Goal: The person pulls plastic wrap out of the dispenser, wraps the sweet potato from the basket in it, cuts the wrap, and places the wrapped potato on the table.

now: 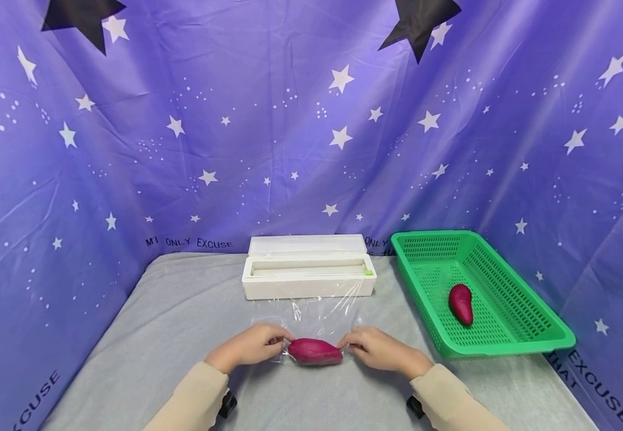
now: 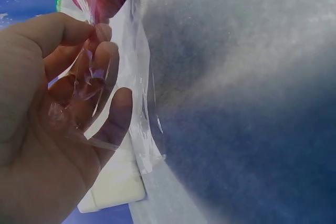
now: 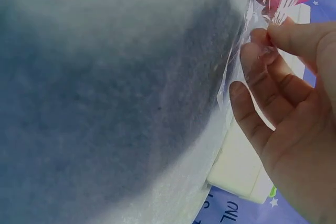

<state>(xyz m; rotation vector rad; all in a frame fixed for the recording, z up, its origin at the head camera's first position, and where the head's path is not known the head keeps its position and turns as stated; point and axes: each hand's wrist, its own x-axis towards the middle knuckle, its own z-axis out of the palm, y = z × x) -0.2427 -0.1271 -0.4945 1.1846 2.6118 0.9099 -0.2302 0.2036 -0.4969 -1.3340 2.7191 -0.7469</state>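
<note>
The vegetable (image 1: 315, 352) lies lengthwise across the bench (image 1: 182, 311) in front of you, between your left hand (image 1: 254, 345) and your right hand (image 1: 378, 349). You pinch the clear film (image 1: 313, 314) near its two ends, thumb against finger on each side, with the other fingers loosely spread. If you pull harder on one side than the other, the vegetable may roll or the film may skew, since its rounded, tapered shape gives little to steady it. A sharp tug at the gathered folds could split the film, and the loose part near your left palm may cling to your skin or to itself. The film appears to run back to the white box (image 1: 309, 290), so a strong pull towards you could drag the box or draw out more film. Its lid (image 1: 308, 245) stands raised behind. To your right, the basket (image 1: 505, 348) with a second vegetable (image 1: 461, 305) sits well apart from your hands.

You can't tell how far the film goes under the vegetable, or whether it is cut free: it is too transparent, and its edges fade against the bench. The wrist views show your fingers closely but crop the vegetable at the top. What lies inside the box is hard to make out.
</note>
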